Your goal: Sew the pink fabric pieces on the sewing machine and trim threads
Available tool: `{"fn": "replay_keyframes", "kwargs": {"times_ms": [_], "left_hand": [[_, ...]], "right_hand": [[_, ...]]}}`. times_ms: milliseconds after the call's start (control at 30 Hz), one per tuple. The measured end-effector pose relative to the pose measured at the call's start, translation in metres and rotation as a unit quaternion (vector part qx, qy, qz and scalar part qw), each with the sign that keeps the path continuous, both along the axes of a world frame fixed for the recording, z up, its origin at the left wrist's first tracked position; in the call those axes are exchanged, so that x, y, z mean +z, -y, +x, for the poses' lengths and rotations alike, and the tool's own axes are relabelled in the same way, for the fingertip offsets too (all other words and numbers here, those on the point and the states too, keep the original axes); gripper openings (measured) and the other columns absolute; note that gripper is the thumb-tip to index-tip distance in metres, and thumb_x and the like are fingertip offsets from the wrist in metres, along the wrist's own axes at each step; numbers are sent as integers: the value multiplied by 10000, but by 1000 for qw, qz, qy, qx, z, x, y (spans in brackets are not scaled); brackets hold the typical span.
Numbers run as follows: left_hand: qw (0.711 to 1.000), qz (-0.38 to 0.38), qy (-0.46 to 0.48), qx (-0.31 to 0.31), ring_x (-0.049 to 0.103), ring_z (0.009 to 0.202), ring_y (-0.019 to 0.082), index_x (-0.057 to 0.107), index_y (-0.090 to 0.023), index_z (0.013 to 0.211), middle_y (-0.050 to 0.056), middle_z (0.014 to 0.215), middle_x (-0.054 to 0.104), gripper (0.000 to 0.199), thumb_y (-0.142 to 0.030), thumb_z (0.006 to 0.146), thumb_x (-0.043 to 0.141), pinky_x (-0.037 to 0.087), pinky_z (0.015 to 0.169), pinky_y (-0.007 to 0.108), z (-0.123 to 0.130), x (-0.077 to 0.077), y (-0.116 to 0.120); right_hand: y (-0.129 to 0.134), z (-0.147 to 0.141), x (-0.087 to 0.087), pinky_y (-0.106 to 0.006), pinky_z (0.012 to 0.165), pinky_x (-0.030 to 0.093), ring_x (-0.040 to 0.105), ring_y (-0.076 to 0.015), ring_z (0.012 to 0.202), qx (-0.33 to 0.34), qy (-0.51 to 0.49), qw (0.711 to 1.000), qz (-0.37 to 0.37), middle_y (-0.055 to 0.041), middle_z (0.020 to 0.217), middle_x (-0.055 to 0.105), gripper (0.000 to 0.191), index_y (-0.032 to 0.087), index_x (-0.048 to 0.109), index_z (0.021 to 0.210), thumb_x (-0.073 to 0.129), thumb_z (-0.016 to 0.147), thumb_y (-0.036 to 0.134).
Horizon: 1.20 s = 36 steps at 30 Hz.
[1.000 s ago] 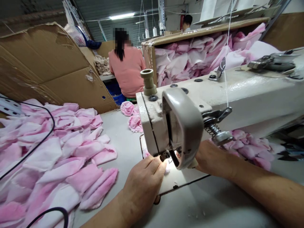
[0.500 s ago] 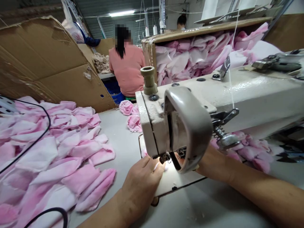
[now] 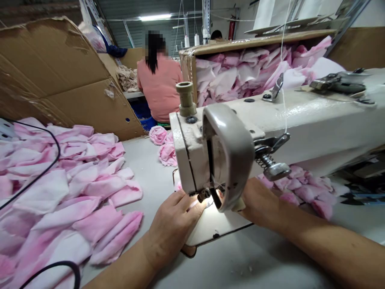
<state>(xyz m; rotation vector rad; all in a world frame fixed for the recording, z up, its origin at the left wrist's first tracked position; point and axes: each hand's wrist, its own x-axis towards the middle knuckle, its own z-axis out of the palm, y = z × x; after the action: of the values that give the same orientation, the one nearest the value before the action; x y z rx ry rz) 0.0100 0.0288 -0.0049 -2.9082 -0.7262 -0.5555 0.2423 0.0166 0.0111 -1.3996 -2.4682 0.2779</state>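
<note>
Your left hand (image 3: 173,224) sits just in front of the cream-painted industrial sewing machine (image 3: 303,120), with the fingers pressed together, slightly curved, and bearing down on the soft pink fabric strip (image 3: 192,204). No pinch is visible. That strip lies on the lit sewing bed, directly under the machine's needle area, and only a small part of it shows.

Your right hand (image 3: 258,200) is on the far side of the machine's curved grey metal guard (image 3: 231,156), close beside the needle area. The guard hides most of the fingers, so you cannot be credited with either a spread hand or a pinch; this cannot be determined.

To the left of the machine, a large heap of pink-and-white padded fabric pieces (image 3: 69,192) lies on the pale grey work table (image 3: 144,168), crossed by a black cable (image 3: 36,160). Directly behind the machine, a brown cardboard box (image 3: 189,68) is packed with similar pink pieces. Two rolled pink bundles (image 3: 164,144) lie beyond the machine's left end, and more pink pieces (image 3: 300,184) lie just behind its arm. Further back, left of the machine, a co-worker in a salmon-pink shirt (image 3: 159,84) sits facing away.
</note>
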Motion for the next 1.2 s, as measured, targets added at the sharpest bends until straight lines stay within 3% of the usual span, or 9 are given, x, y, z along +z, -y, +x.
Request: {"fn": "replay_keyframes", "kwargs": {"times_ms": [100, 200, 367, 567, 767, 1000, 1200], "left_hand": [[999, 16, 40, 11, 572, 815, 208, 577, -160, 1000, 57, 852, 621, 163, -110, 896, 463, 509, 787, 355, 1, 5, 1], [995, 39, 79, 48, 568, 846, 215, 560, -164, 889, 53, 793, 591, 97, -127, 895, 470, 501, 834, 368, 1, 11, 2], [993, 21, 72, 87, 550, 919, 246, 541, -185, 777, 78, 864, 588, 125, -238, 884, 504, 492, 842, 406, -3, 16, 4], [992, -13, 70, 107, 530, 847, 234, 564, -183, 783, 69, 837, 574, 151, -254, 889, 481, 481, 784, 389, -4, 20, 2], [989, -26, 123, 83, 545, 838, 220, 551, -177, 864, 57, 835, 595, 74, -171, 876, 478, 482, 754, 368, -3, 16, -1], [988, -26, 151, 34, 577, 888, 200, 543, -183, 901, 45, 872, 630, 142, -57, 856, 496, 462, 797, 334, -3, 10, 2], [994, -6, 111, -15, 574, 814, 180, 567, -168, 876, 36, 810, 643, 133, -127, 934, 455, 434, 805, 328, 1, 11, 5]], "right_hand": [[0, 10, 2, -261, 480, 241, 552, -154, 521, 10, 32, 999, 19, -34, 614, 646, 153, 164, 619, 650, 574, 796, 153], [0, 17, 2, -258, 467, 204, 541, -142, 489, 42, 17, 998, 45, -10, 559, 617, 177, 167, 573, 611, 590, 787, 177], [1, 15, 3, -250, 515, 301, 589, -159, 569, 73, 15, 996, 40, -14, 656, 657, 83, 166, 624, 672, 625, 740, 117], [0, 4, 2, -270, 626, 400, 599, -181, 707, 60, -17, 998, 12, -39, 752, 662, 110, 178, 638, 747, 596, 839, 222], [6, -9, -5, -278, 615, 369, 519, -154, 651, 41, -60, 997, 24, -21, 695, 601, 241, 176, 553, 705, 451, 921, 202], [10, -13, -18, -298, 587, 300, 488, -151, 675, 114, -26, 989, 94, -20, 720, 579, 242, 182, 525, 754, 369, 937, 150], [13, -12, -24, -335, 540, 223, 443, -148, 606, 167, 36, 975, 142, -4, 677, 543, 226, 198, 525, 774, 363, 921, 140]]}}
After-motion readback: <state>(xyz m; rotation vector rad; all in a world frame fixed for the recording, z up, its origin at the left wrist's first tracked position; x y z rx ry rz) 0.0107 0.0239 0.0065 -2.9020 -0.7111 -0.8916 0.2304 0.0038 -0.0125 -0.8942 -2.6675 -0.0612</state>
